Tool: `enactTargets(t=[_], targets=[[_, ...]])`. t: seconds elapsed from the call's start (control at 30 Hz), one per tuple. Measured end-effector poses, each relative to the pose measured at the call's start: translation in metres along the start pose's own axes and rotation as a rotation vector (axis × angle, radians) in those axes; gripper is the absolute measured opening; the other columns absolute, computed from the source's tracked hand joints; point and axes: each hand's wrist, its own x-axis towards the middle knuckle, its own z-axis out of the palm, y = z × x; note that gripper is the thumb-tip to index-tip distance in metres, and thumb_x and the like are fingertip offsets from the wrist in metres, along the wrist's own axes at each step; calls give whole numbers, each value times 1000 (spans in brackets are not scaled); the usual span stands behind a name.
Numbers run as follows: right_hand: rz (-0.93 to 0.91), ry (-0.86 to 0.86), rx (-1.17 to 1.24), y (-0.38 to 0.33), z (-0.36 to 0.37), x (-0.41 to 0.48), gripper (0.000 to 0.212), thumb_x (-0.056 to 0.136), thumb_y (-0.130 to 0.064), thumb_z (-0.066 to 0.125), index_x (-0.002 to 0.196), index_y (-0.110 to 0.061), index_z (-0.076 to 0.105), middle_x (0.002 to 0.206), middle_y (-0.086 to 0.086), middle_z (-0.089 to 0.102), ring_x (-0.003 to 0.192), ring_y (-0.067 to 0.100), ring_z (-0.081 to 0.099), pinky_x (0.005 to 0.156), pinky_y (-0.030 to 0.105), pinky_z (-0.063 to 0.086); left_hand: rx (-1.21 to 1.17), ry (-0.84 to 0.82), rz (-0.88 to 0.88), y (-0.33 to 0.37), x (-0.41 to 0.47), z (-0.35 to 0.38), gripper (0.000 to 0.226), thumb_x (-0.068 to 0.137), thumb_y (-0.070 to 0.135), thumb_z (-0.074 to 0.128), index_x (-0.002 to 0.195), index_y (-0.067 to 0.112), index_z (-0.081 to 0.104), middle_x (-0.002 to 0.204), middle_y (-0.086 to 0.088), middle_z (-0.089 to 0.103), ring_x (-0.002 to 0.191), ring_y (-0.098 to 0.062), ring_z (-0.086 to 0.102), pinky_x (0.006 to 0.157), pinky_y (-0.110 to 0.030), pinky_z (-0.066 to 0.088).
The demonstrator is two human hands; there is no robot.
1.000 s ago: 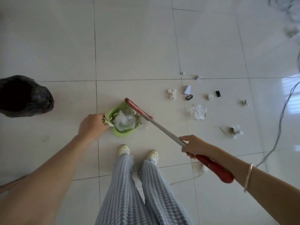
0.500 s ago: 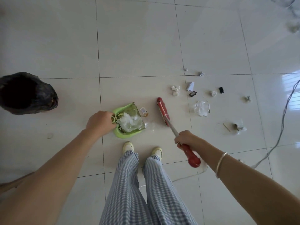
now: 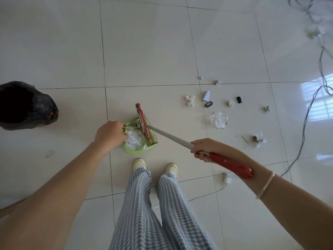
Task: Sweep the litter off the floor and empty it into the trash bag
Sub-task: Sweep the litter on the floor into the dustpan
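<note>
Gripping the dustpan handle, the left hand steadies it on the floor; right hand clasps the broom, head at the pan. Litter lies right; bag left.

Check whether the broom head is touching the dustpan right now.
Touching. The head view shows the red broom head lying across the green dustpan's open mouth, overlapping its rim with no floor visible between them.
</note>
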Motion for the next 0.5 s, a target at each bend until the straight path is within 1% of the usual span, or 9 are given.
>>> enactTargets(t=[0.07,0.17,0.23,0.33,0.4,0.47,0.5], targets=[[1,18,4,4,-7,-2,9,90,-2,45,89,-10,49,60,5,42,24,1,35,28,11,29,-12,3,-9,1,-2,1,27,81,13,58,105,5,68,94,-17,70,73,-28,55,64,-29,40],[-14,68,-24,8,-15,3,11,89,-1,46,97,-8,50,59,6,44,25,1,38,29,11,31,-18,11,-19,0,-5,1,29,81,13,57,106,6,67,94,-18,69,73,-28,54,64,-28,39],[-18,104,-45,9,-18,6,10,88,-1,47,96,-7,50,59,6,44,25,2,39,29,11,31,-21,13,-15,-2,-7,2,28,81,14,56,106,6,67,94,-17,69,74,-28,53,64,-27,38],[-19,147,-131,5,-18,15,6,87,0,48,83,-4,49,57,8,46,25,5,40,30,12,32,-30,17,-18,-4,-10,3,24,81,15,55,101,6,66,93,-17,69,73,-27,53,63,-27,37],[0,165,-191,-2,-11,22,15,86,2,48,72,-5,46,53,8,48,21,5,40,29,10,32,-32,20,-21,-5,-10,5,21,82,15,54,97,6,65,89,-16,68,72,-27,53,62,-27,37],[18,162,-237,-12,3,29,18,86,2,48,69,-5,44,48,7,51,18,4,42,28,9,32,-37,21,-24,-5,-9,5,20,82,16,55,96,6,66,86,-15,67,72,-28,53,62,-28,37],[25,161,-242,-17,13,30,18,86,3,47,70,-4,44,49,7,51,18,4,43,27,9,33,-39,26,-22,-5,-8,5,20,82,17,56,96,6,66,88,-15,67,72,-27,53,62,-28,38]])
